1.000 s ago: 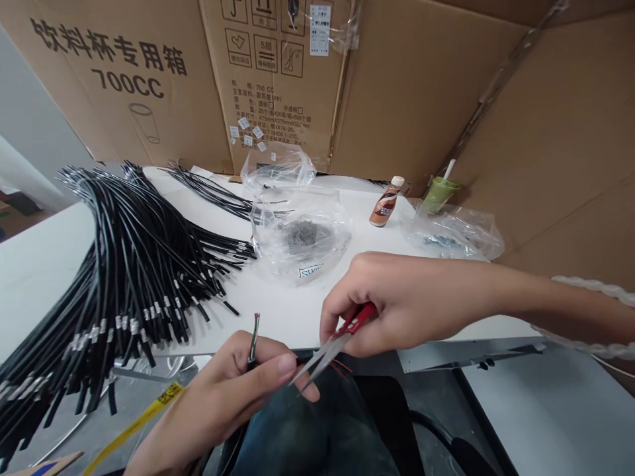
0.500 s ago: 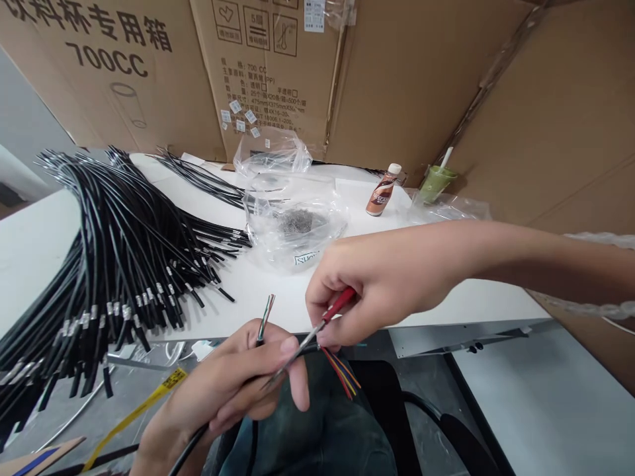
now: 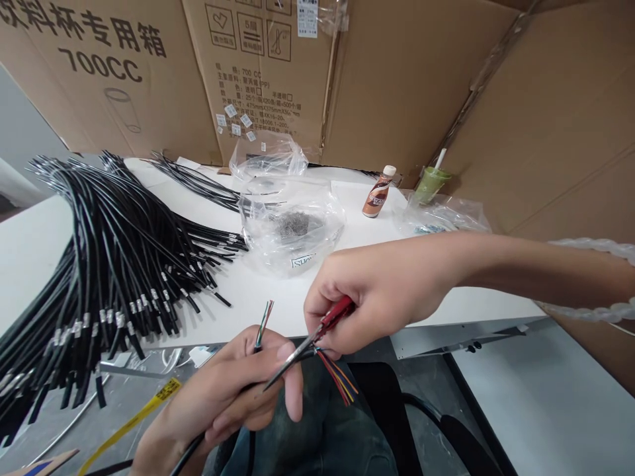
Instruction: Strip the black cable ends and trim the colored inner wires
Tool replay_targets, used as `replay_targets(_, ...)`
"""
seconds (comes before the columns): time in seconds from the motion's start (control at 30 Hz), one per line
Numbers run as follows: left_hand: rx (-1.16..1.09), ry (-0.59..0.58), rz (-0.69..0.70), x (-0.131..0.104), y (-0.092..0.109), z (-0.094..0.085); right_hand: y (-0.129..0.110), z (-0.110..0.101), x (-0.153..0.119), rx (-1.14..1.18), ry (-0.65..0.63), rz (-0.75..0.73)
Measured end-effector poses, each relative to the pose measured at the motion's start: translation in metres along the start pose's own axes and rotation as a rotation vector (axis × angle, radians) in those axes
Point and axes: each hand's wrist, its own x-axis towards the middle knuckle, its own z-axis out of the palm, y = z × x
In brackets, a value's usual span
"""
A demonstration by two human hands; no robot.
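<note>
My left hand (image 3: 248, 380) is closed around a black cable (image 3: 190, 451), held over my lap below the table's front edge. One stripped cable end with thin green, white and red wires (image 3: 265, 320) sticks up between its fingers. Toward the right, another end fans out into red, yellow, orange and dark blue wires (image 3: 338, 377). My right hand (image 3: 367, 297) grips red-handled tweezers (image 3: 310, 340) between thumb and fingers. Their metal tips point down-left and lie across my left fingers. The right fingertips are beside the base of the coloured wires; exact contact there is hidden.
A large bundle of black cables (image 3: 114, 251) covers the table's left. A clear plastic bag (image 3: 292, 228) with fine metal pieces lies mid-table. Behind stand a brown bottle (image 3: 378, 192), a green cup (image 3: 431, 185) and cardboard boxes (image 3: 397, 79). A yellow strap (image 3: 129, 423) hangs at lower left.
The tweezers have turned slightly in my right hand, showing more of the handle's side, and their tips now sit over the left fingers. The coloured wires have shifted a little left; the view moved slightly.
</note>
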Motion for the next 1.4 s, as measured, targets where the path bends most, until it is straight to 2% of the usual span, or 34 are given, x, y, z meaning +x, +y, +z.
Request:
replay_targets(0.1,0.104,0.221,0.128,-0.008,-0.006,0.01,-0.001,0.001,0.0,-0.016,0.003,0.01)
replay_targets(0.17,0.155,0.296,0.171,-0.007,-0.009,0.009,0.001,0.002,0.0,-0.012,0.001,0.006)
replay_targets(0.33,0.113,0.014,-0.008,0.007,0.0,-0.009,0.008,-0.001,0.001,0.042,0.074,-0.051)
replay_targets(0.4,0.083,-0.023,-0.026,0.01,0.003,-0.013,0.011,-0.003,-0.001,0.042,0.135,-0.051)
replay_targets(0.5,0.005,0.032,-0.012,0.01,0.002,-0.011,0.012,-0.006,-0.005,0.006,0.162,-0.04)
replay_targets(0.67,-0.094,0.149,0.019,0.008,-0.005,-0.006,0.007,-0.008,-0.008,-0.041,0.107,-0.033)
replay_targets(0.8,-0.11,0.098,-0.011,0.008,-0.006,-0.005,0.005,-0.009,-0.005,-0.059,0.076,-0.015)
replay_targets(0.93,-0.039,0.254,0.05,0.004,-0.004,0.003,0.006,-0.01,-0.004,0.023,0.018,0.016)
replay_targets(1.13,0.126,0.388,0.09,-0.004,-0.003,0.013,0.009,-0.008,-0.002,0.212,0.002,0.056)
replay_targets(1.33,0.163,0.344,0.132,-0.003,-0.003,0.003,0.017,0.0,0.003,0.408,-0.035,0.066)
replay_targets(1.4,0.165,0.26,0.124,-0.001,-0.001,-0.002,0.017,0.003,0.003,0.455,-0.045,0.064)
